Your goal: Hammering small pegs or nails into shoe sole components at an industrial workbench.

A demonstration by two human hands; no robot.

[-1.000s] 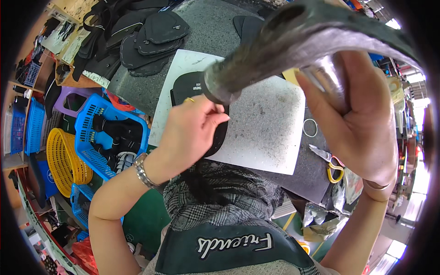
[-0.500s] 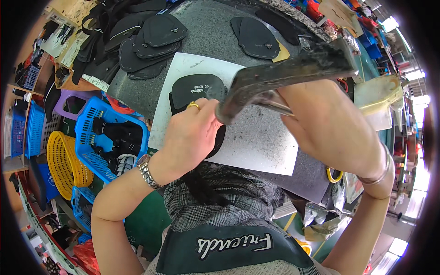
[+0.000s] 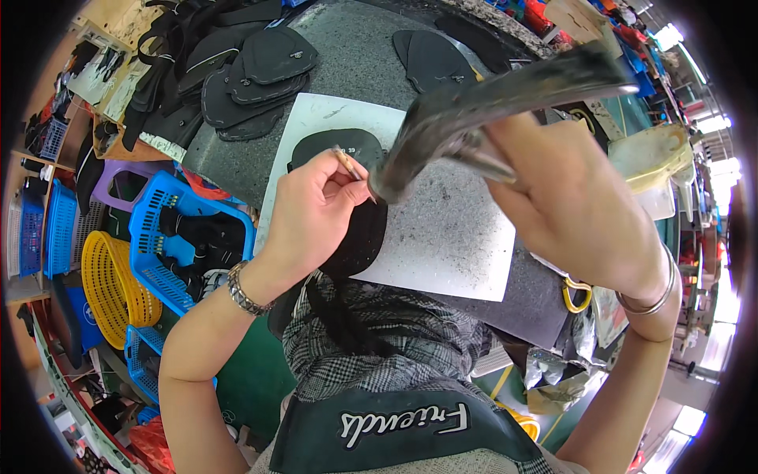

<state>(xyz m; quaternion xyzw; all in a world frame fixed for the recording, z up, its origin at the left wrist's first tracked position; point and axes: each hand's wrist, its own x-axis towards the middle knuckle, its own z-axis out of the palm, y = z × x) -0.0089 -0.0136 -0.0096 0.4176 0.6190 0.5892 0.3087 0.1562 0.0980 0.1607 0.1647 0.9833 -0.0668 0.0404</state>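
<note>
On a white board lies a dark, rounded flat piece with tiny holes or specks near its lower end. My left hand is closed over it, thumb and fingers pinching a thin pointed rod, like a punch, slanting down toward the piece. My right hand is wrapped round the handle of a hammer. The hammer's dark, curved metal head looms close to the camera, and its blunt end appears beside my left fingertips. Whether it touches the rod cannot be made out.
Stacked black flat pieces lie at the far left of the grey worktop, with more black pieces beyond the board. A blue basket and a yellow basket stand at the left. Yellow-handled scissors are at the right.
My left hand has rolled and shifted slightly left, so the pinched rod now shows and the ring does not. The hammer and my right hand have moved a little, the hammer's far end rightward.
</note>
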